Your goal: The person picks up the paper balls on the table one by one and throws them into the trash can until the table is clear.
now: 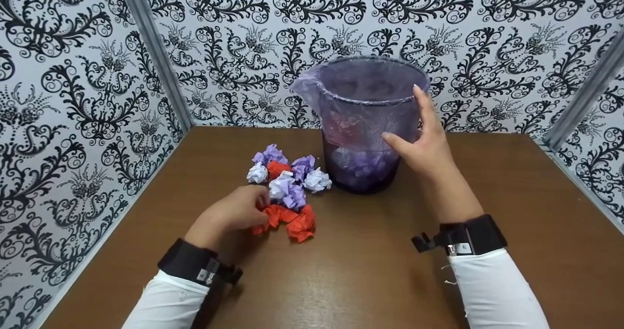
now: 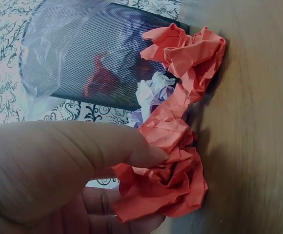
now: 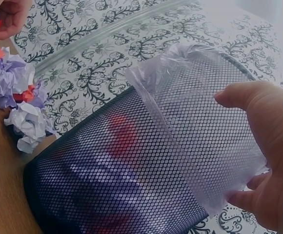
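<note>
My left hand (image 1: 236,207) pinches a crumpled red paper (image 2: 166,165) at the near left of a loose pile, its thumb lying across the front of the paper. Beside it lies another red paper ball (image 1: 301,224). White paper balls (image 1: 318,180) and purple paper balls (image 1: 271,154) make up the rest of the pile. A dark mesh wastebasket (image 3: 107,146) stands upright right of the pile, lined with a translucent purple bag (image 1: 304,87). My right hand (image 1: 429,144) holds its right side near the rim, thumb on the front. Red and purple crumpled papers show through the mesh.
The brown wooden table (image 1: 360,270) reaches back to a wall (image 1: 234,51) covered in black-and-white scroll pattern. A patterned side panel (image 1: 73,124) borders the table on the left. Part of the bag hangs out over the basket's left rim.
</note>
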The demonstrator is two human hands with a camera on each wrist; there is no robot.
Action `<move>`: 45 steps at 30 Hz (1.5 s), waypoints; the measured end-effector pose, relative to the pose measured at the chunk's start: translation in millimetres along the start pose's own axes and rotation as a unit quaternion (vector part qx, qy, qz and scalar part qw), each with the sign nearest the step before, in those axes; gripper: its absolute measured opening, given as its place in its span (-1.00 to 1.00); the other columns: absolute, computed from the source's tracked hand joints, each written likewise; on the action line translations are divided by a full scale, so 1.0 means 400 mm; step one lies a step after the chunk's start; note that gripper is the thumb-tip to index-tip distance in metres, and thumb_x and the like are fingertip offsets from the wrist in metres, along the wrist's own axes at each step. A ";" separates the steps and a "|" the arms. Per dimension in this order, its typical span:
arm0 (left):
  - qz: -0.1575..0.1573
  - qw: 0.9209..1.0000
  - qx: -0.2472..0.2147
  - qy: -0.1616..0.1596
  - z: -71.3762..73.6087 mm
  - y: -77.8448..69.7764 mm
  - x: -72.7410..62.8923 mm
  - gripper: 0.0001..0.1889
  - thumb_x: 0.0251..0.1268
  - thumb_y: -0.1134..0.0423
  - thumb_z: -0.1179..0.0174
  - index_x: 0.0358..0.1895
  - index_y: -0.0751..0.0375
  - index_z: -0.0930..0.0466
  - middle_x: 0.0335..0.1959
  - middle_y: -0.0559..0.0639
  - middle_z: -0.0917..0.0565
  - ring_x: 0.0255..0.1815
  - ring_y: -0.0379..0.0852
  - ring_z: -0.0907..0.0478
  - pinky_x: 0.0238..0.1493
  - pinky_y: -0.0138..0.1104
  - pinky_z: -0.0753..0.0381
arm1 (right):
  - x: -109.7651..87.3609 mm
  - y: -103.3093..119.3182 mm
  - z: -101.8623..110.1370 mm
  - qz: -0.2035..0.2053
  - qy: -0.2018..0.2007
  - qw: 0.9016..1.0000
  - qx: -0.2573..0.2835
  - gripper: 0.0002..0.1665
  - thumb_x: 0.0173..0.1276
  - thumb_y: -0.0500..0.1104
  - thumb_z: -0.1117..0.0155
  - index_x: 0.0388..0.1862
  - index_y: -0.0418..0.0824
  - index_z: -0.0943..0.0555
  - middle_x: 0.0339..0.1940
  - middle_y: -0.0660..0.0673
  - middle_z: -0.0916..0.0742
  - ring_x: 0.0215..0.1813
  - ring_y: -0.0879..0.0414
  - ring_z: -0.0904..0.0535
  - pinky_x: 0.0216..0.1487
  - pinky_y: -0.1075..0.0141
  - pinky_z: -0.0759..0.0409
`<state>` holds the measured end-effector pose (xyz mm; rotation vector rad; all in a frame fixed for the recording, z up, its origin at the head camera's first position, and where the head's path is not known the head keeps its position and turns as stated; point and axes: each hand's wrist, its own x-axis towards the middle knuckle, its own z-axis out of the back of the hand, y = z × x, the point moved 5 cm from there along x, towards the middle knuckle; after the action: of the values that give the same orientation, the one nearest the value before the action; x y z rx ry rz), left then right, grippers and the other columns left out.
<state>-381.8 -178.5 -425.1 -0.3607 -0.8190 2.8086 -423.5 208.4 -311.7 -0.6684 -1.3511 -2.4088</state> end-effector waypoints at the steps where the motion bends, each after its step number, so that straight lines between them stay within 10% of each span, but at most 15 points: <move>1: -0.002 1.000 -0.001 0.002 -0.002 0.000 0.002 -0.79 0.16 0.34 -0.32 -0.19 0.03 -0.54 -0.30 0.08 -0.63 -0.42 -0.02 -0.60 -0.44 -0.28 -0.56 | 0.001 0.000 0.002 0.000 0.000 1.000 0.001 0.29 0.16 0.05 -0.61 0.68 0.36 0.03 0.76 -0.04 -0.02 0.71 -0.17 -0.02 0.61 -0.34 -0.09; 27: -0.117 0.991 -0.032 -0.060 0.055 -0.034 0.001 -0.81 0.12 0.44 -0.20 -0.23 0.10 -0.59 -0.32 0.04 -0.64 -0.31 -0.06 -0.53 -0.34 -0.29 -0.53 | 0.000 -0.007 0.020 0.013 -0.011 1.000 0.003 0.29 0.14 -0.01 -0.63 0.69 0.28 0.00 0.74 -0.03 -0.11 0.71 -0.12 -0.06 0.66 -0.28 0.02; 36: -0.098 0.989 -0.072 -0.081 0.076 -0.025 -0.010 -0.80 0.22 0.37 -0.21 -0.13 0.01 -0.60 -0.20 0.10 -0.64 -0.20 0.01 -0.59 -0.23 -0.27 -0.63 | 0.000 -0.005 0.012 0.008 -0.007 1.000 -0.002 0.27 0.14 0.05 -0.62 0.67 0.36 -0.02 0.73 -0.02 -0.12 0.69 -0.12 -0.09 0.63 -0.32 -0.05; 45: -0.144 0.969 -0.127 -0.156 0.127 -0.061 -0.023 -0.79 0.23 0.39 -0.24 -0.09 0.08 -0.58 -0.23 0.06 -0.66 -0.28 -0.01 -0.61 -0.23 -0.24 -0.66 | 0.002 -0.012 0.001 -0.004 0.004 1.000 -0.010 0.26 0.17 0.13 -0.59 0.65 0.46 0.03 0.75 0.01 -0.01 0.71 -0.17 -0.03 0.57 -0.38 -0.14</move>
<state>-384.7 -185.9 -368.5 0.1642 -1.1964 2.5225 -426.3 211.2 -314.5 -0.6584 -1.3317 -2.4321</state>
